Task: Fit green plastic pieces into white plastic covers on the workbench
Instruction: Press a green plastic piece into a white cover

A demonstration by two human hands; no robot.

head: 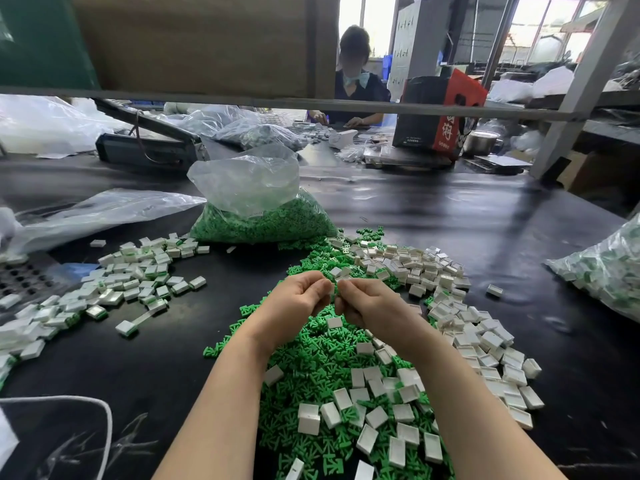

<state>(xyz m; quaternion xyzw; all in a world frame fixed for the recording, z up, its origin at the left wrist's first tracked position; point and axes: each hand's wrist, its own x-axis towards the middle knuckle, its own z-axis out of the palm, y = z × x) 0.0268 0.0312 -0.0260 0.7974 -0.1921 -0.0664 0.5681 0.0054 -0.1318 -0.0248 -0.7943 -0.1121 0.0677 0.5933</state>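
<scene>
Two red box (446, 112) characters, perhaps Chinese.

We look across a black workbench (450, 216) under a grey metal shelf rail (311, 105); a slanted grey post (585, 81) stands right, and daylight fills the far windows (540, 26).

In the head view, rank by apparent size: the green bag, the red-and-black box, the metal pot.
1. green bag, though it is nearer the camera.
2. red-and-black box.
3. metal pot.
</scene>
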